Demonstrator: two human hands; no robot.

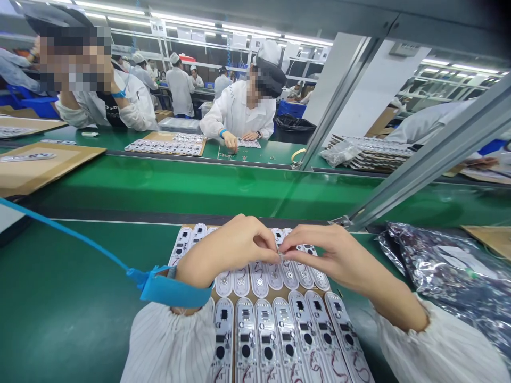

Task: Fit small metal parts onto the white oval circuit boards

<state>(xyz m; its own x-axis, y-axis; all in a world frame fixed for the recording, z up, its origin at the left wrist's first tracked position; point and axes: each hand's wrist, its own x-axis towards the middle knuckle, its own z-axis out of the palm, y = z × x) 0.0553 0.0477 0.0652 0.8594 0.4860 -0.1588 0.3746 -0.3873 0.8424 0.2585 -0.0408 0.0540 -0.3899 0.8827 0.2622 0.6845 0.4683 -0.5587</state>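
The room was a long electronics assembly hall, with staff in white smocks and caps working along green belt lines. Across the line at 12 o'clock, a co-worker (239,109) sat bent over a similar batch. The near worktop (80,298) had a green surface. An aluminium frame post (423,159) ran toward 2 o'clock, and a heap of silver anti-static bags (443,271) lay at 3 o'clock. A blue wrist strap (170,287) circled the person's left wrist, with its lead running toward 10 o'clock.

White oval circuit boards (245,332) stood in close rows on a cardboard sheet (269,292), directly before the person. The left hand (225,252) and right hand (339,258) met above the farther row, at 12 o'clock from the person's seat. The fingers (265,250) of both hands were clenched in a tight pinch on a small metal part (281,257), too small to identify. Whether it touched a board could not be determined.

In this inspector's judgement, the step in hand was fitting that part by hand. The next move called for accurate, steady seating, clear of neighbouring boards.
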